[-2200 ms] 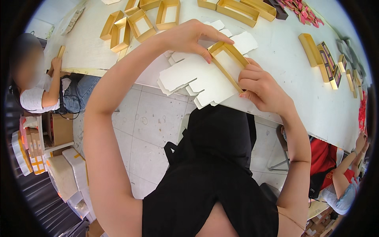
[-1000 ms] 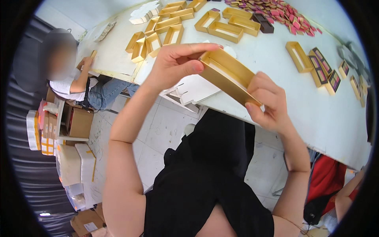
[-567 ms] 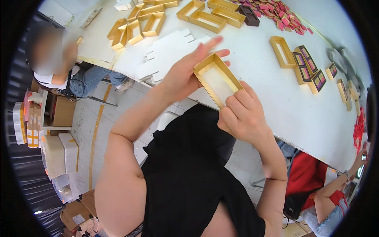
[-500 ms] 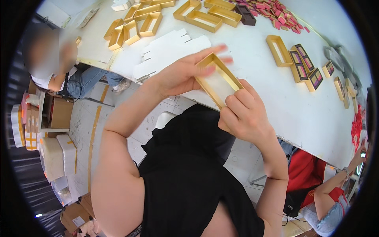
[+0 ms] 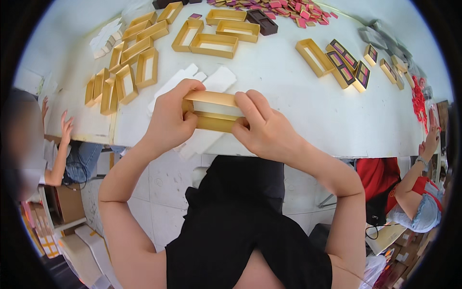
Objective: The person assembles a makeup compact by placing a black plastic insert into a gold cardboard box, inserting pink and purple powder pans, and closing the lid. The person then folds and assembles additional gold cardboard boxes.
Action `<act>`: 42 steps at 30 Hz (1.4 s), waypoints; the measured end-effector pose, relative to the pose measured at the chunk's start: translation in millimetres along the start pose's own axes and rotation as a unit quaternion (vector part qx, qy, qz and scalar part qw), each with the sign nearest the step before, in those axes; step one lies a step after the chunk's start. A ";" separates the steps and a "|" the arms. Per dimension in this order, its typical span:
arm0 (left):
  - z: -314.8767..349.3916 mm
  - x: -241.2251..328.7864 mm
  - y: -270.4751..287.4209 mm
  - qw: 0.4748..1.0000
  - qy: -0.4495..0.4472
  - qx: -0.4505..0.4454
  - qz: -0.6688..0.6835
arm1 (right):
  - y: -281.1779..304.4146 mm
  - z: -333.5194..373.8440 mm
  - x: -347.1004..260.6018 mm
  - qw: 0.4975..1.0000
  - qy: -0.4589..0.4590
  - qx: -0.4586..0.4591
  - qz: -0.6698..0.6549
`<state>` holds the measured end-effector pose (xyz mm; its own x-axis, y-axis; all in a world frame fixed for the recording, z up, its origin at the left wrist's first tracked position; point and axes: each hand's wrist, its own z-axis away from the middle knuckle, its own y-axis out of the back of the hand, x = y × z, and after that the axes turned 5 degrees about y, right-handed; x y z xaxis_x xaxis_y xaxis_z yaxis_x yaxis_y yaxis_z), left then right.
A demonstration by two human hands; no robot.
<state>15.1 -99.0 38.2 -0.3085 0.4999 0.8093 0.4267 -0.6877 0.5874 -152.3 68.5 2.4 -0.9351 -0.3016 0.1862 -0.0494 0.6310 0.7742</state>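
Observation:
A gold rectangular box frame point(image 5: 215, 122), bottomless so that the table shows through it, is held level above the front edge of the white table. My left hand point(image 5: 169, 119) is closed on its left end, thumb inside and fingers wrapped behind. Around the right end my right hand point(image 5: 265, 129) is closed, with thumb and fingers pinching the walls. Flat white card blanks point(image 5: 219, 81) lie on the table behind and beneath my left hand, partly covered by it.
Several gold frames point(image 5: 126, 84) stand at the left, more point(image 5: 214, 45) at the back. A dark tray point(image 5: 262, 22) lies near pink and gold small boxes point(image 5: 296, 10). Filled boxes point(image 5: 340, 70) sit at right. Other people's hands point(image 5: 66, 127) show at left and right.
My left hand has gone from open fingers at the frame to gripping its end. The frame has turned from slanted to level. The view has swung leftward.

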 end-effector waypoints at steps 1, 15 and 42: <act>-3.8 -10.0 5.8 0.999 -0.033 0.027 -0.033 | -7.9 -10.3 1.5 0.999 0.025 0.010 0.019; -70.8 -47.2 69.7 0.994 -0.029 -0.095 0.052 | -38.4 -14.2 46.7 0.986 -0.155 0.048 0.022; -36.4 -50.4 14.2 0.940 -0.176 -0.092 -0.278 | -44.2 13.3 90.6 0.964 -0.111 -0.170 -0.174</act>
<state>5.8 -153.2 5.8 -0.1259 0.9300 0.3454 0.1195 -0.3314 0.9359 -239.5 22.8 -23.0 -0.9365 -0.2691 -0.2247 -0.2905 0.2368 0.9271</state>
